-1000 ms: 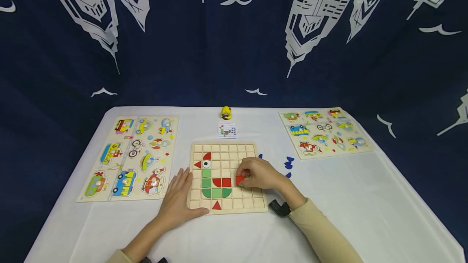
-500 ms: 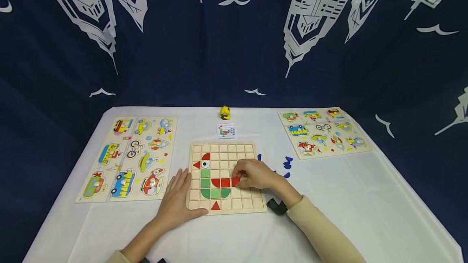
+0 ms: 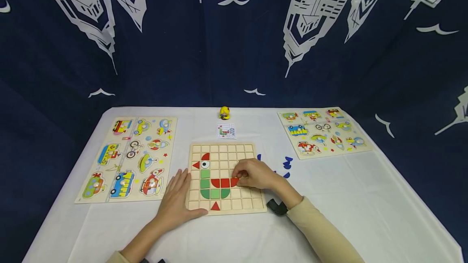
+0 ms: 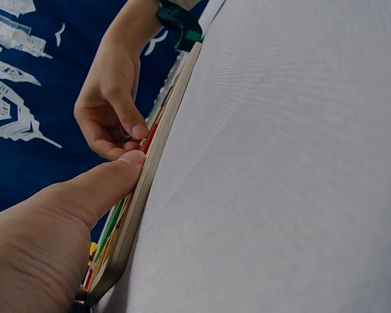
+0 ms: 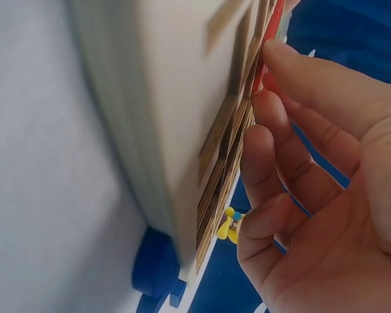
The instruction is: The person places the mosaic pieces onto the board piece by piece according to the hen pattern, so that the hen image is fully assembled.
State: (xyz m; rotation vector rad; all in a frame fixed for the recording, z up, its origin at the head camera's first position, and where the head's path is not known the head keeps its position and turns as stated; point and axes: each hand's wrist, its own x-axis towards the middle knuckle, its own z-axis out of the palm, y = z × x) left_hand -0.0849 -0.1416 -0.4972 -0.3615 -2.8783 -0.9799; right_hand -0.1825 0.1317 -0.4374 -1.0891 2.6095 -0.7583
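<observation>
Red piece flat, curve rightward

Grid board lies between two vehicle puzzles, card behind.

Both arms are showing cream-beige long sleeves, and the right sleeve is running smooth and plain down to the cuff, no print on it. Just behind the right hand a black strap-on block is sitting at the wrist; the left wrist view is catching it as a dark green-black band. The left hand is going bare, no rings, nails short, its own sleeve only peeking in at the frame's bottom edge.
</observation>
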